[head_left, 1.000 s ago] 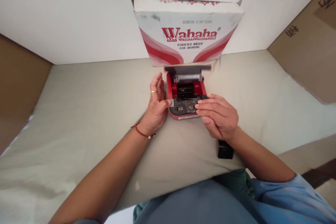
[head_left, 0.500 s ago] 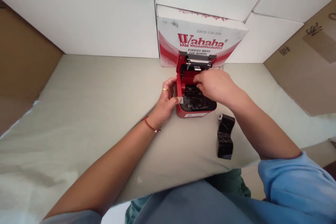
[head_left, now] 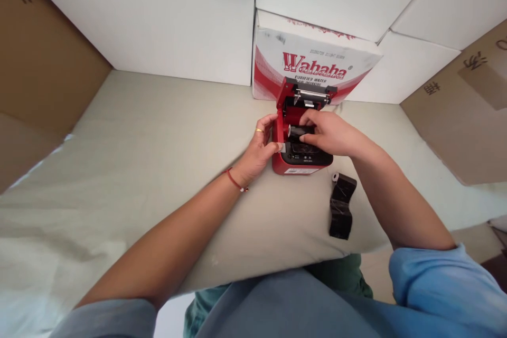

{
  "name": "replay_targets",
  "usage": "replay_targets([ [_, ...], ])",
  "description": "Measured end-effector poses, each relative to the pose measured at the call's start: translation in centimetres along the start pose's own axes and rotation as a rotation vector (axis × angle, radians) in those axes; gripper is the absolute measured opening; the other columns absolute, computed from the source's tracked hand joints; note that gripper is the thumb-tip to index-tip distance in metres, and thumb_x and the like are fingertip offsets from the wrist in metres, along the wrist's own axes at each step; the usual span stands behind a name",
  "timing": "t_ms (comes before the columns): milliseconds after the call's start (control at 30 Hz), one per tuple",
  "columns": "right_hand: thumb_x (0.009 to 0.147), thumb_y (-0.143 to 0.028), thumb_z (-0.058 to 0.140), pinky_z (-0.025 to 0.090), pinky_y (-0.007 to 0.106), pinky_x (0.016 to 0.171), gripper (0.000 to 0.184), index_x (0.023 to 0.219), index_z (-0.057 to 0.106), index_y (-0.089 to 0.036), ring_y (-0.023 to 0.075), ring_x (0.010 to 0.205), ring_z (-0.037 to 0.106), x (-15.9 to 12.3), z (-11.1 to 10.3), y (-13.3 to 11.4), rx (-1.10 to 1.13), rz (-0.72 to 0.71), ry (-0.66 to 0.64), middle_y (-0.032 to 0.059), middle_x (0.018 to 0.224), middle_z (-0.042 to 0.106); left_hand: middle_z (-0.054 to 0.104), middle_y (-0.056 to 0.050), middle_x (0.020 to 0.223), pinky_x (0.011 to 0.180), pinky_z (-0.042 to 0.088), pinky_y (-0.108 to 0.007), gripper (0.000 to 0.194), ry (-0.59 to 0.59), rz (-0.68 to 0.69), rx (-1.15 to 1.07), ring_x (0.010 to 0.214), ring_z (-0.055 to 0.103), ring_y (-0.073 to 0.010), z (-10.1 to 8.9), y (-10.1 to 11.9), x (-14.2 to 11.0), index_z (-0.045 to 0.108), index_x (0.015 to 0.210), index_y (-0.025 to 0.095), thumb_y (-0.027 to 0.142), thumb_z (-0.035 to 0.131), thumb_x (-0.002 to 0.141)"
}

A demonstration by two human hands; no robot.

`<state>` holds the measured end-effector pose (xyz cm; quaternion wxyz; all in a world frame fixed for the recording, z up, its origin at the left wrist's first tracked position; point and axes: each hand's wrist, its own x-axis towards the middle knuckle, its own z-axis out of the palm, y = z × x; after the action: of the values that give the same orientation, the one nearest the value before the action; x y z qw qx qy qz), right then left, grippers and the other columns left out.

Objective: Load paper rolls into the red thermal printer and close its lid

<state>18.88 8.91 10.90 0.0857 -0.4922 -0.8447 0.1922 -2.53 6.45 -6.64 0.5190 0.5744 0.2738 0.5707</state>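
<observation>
A small red label printer [head_left: 303,170] stands with its lid [head_left: 309,94] raised, so its inside shows. My left hand [head_left: 259,156] grips the printer's left wall, the thumb resting by a light grey tab at the front corner. Inside the bay lies a black label roll [head_left: 297,131], its pale core end facing left. My right hand [head_left: 327,132] reaches in from the right and pinches this roll between thumb and fingers. Part of the roll is hidden behind those fingers. A second black label roll [head_left: 343,203], partly unwound, lies on the cloth right of the printer.
Behind the printer stands a white and red Wahaha water carton [head_left: 317,58], close to the raised lid. White boxes [head_left: 190,26] form a wall at the back. Brown cardboard boxes flank the left [head_left: 47,63] and right [head_left: 467,100]. A pale green cloth [head_left: 158,132] covers the work surface.
My right hand has shifted within the bay and now holds the roll, whose core end has come into sight. The black strip over the printer's front is drawn back, baring the panel. The view has shifted slightly.
</observation>
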Motion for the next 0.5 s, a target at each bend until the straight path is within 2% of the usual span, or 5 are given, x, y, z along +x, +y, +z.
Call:
replay_targets([
  [167,0.102,-0.061,0.083,0.064,0.037,0.070,0.038,0.121,0.078,-0.028,0.0240,0.087,0.078,-7.9,-3.6,-1.7,0.553,-0.030,0.113,0.0062,0.110,0.085,0.055,-0.011,0.180,0.137,0.053,-0.053,0.075,0.017,0.026,0.013,0.167,0.056,-0.0304,-0.1,0.1,0.0,0.045,0.163,0.037,0.049,0.079,0.097],
  [267,0.099,-0.074,0.084,0.061,0.035,0.063,0.052,0.122,0.080,-0.028,0.0231,0.077,0.076,-12.0,-3.5,-1.7,0.734,-0.063,-0.034,0.0070,0.099,0.084,0.056,-0.010,0.179,0.137,0.052,-0.052,0.078,0.012,0.031,0.027,0.165,0.058,-0.0304,0.0,0.2,0.0,0.045,0.163,0.038,0.058,0.081,0.097],
  [367,0.107,-0.062,0.079,0.057,0.031,0.058,0.040,0.127,0.080,-0.027,0.0191,0.066,0.071,-13.5,0.4,-1.5,0.642,-0.007,-0.172,0.0008,0.083,0.078,0.059,-0.010,0.178,0.134,0.056,-0.051,0.079,0.029,0.047,0.062,0.164,0.061,-0.0311,-0.1,0.3,0.1,0.046,0.162,0.038,0.065,0.080,0.097],
  [433,0.109,-0.047,0.076,0.055,0.030,0.058,0.029,0.129,0.079,-0.026,0.0175,0.061,0.067,-13.5,4.1,-1.6,0.485,0.039,-0.114,-0.0026,0.077,0.075,0.060,-0.010,0.177,0.131,0.058,-0.050,0.078,0.044,0.053,0.072,0.163,0.062,-0.0313,-0.2,0.2,0.1,0.048,0.161,0.038,0.067,0.080,0.097],
  [500,0.109,-0.039,0.075,0.060,0.033,0.065,0.025,0.129,0.079,-0.024,0.0186,0.068,0.072,-13.3,7.3,-1.8,0.352,0.012,0.008,0.0043,0.098,0.086,0.061,-0.009,0.176,0.131,0.058,-0.048,0.078,0.050,0.055,0.059,0.164,0.061,-0.0313,-0.3,0.1,0.2,0.050,0.161,0.039,0.068,0.081,0.095],
])
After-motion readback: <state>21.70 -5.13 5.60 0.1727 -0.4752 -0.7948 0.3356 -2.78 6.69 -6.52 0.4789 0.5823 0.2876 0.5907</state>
